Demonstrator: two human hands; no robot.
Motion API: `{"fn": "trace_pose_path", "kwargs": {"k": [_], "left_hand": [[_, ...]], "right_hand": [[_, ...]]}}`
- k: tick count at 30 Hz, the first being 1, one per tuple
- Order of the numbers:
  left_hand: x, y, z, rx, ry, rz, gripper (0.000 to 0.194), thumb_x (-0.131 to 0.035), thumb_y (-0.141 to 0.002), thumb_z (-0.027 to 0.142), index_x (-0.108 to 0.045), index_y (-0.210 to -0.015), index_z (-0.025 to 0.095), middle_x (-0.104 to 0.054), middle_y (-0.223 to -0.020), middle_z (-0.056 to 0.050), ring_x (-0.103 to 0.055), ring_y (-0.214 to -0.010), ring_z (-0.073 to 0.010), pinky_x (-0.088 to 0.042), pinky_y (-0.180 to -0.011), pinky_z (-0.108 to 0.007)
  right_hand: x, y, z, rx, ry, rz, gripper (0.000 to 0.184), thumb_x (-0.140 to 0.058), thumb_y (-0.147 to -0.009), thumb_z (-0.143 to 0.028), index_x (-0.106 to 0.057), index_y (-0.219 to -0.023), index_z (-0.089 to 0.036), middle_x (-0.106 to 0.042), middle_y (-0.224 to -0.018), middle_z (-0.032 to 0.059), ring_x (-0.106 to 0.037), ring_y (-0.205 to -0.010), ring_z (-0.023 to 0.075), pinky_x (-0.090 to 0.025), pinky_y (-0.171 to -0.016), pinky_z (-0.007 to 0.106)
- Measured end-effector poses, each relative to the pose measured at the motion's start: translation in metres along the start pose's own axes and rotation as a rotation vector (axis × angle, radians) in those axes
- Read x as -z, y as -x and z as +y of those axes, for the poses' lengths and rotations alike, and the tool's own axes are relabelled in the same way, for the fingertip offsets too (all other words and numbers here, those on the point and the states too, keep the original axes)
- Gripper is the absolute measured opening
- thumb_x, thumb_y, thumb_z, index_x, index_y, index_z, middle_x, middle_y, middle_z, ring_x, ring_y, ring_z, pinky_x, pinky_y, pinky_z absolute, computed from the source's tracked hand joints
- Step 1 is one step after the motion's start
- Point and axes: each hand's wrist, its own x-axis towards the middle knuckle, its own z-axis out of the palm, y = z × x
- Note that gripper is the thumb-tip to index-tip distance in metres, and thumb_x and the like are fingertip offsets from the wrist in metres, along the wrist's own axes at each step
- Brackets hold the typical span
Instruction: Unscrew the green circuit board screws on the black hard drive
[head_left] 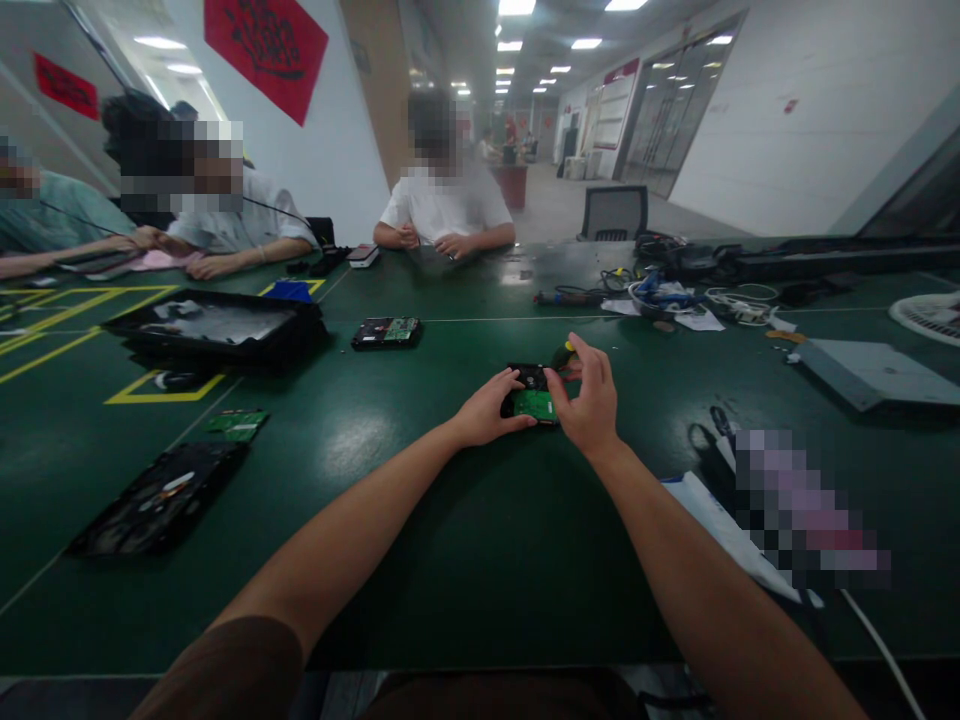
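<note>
Head view: the left hand [491, 410] has its fingers clamped on the drive [532, 391], between both hands; the right hand [590, 398] pinches a tool [564, 356], tip hidden. Should the tool tilt or the left grip loosen, it could slip and scratch the board [534, 405]. Another drive [386, 333] lies beyond the left fingers.

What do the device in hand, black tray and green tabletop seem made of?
Device: green board, likely fibreglass by its colour; dull black part, metal or plastic. Black tray: probably satin plastic, by thin dark walls. Green tabletop: rubber or laminate perhaps, semi-gloss by blurred reflections.
</note>
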Motion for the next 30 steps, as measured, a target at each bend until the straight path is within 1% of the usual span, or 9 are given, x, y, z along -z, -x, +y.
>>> {"fn": "trace_pose_path", "kwargs": {"k": [4,9,14,20,25,27,30], "left_hand": [[0.0001,0.0001,0.0007,0.005,0.007,0.001,0.071,-0.080,-0.083,0.056,-0.058,-0.139,0.019,-0.044,-0.164,-0.017,-0.032,-0.159,-0.0342,-0.032,-0.129,-0.054],[-0.0015,-0.0007,-0.0014,-0.012,0.002,0.006,0.071,-0.081,-0.082,0.057,-0.058,-0.138,0.018,-0.046,-0.162,-0.018,-0.033,-0.158,-0.0343,-0.033,-0.128,-0.053],[-0.0019,-0.0007,-0.0027,-0.012,-0.002,0.003,0.071,-0.080,-0.083,0.057,-0.057,-0.138,0.018,-0.045,-0.163,-0.019,-0.032,-0.158,-0.0341,-0.033,-0.128,-0.054],[-0.0007,-0.0005,-0.0013,-0.013,-0.004,-0.001,0.072,-0.079,-0.083,0.058,-0.057,-0.138,0.018,-0.045,-0.163,-0.019,-0.032,-0.159,-0.0341,-0.033,-0.128,-0.054],[-0.0012,-0.0001,-0.0008,-0.007,0.003,0.004,0.070,-0.080,-0.083,0.056,-0.057,-0.138,0.020,-0.044,-0.164,-0.018,-0.031,-0.159,-0.0344,-0.033,-0.128,-0.055],[-0.0006,-0.0002,0.0002,-0.004,0.004,0.003,0.069,-0.080,-0.083,0.056,-0.058,-0.138,0.020,-0.044,-0.164,-0.018,-0.032,-0.159,-0.0349,-0.033,-0.128,-0.056],[0.0007,-0.0006,0.0021,-0.004,0.009,0.000,0.069,-0.080,-0.083,0.056,-0.058,-0.137,0.019,-0.045,-0.163,-0.018,-0.033,-0.158,-0.0350,-0.034,-0.128,-0.055]], "right_hand": [[0.0002,-0.0006,-0.0014,0.019,0.024,-0.006,0.066,-0.055,-0.100,-0.027,-0.033,-0.162,-0.030,-0.056,-0.137,0.0144,-0.067,-0.104,0.0255,-0.066,-0.088,0.048],[0.0008,-0.0007,-0.0007,0.016,0.005,-0.005,0.064,-0.060,-0.099,-0.028,-0.038,-0.159,-0.031,-0.056,-0.131,0.0124,-0.067,-0.096,0.0228,-0.068,-0.078,0.043],[0.0006,0.0001,0.0006,0.033,0.021,-0.002,0.066,-0.056,-0.100,-0.023,-0.035,-0.162,-0.030,-0.055,-0.135,0.0137,-0.067,-0.101,0.0237,-0.067,-0.084,0.045],[-0.0001,-0.0004,-0.0001,0.008,-0.003,0.020,0.065,-0.062,-0.096,-0.025,-0.040,-0.158,-0.030,-0.055,-0.132,0.0128,-0.067,-0.092,0.0218,-0.067,-0.078,0.043],[-0.0011,0.0007,0.0013,0.020,-0.018,-0.005,0.067,-0.057,-0.098,-0.022,-0.035,-0.161,-0.030,-0.054,-0.139,0.0147,-0.068,-0.105,0.0253,-0.067,-0.086,0.046],[-0.0005,0.0009,0.0014,0.011,-0.007,-0.011,0.066,-0.057,-0.098,-0.024,-0.035,-0.160,-0.030,-0.055,-0.138,0.0147,-0.068,-0.104,0.0255,-0.068,-0.084,0.046],[0.0011,0.0004,0.0003,0.000,0.005,-0.008,0.064,-0.061,-0.098,-0.028,-0.039,-0.157,-0.031,-0.056,-0.133,0.0136,-0.068,-0.096,0.0240,-0.068,-0.079,0.046]]}}
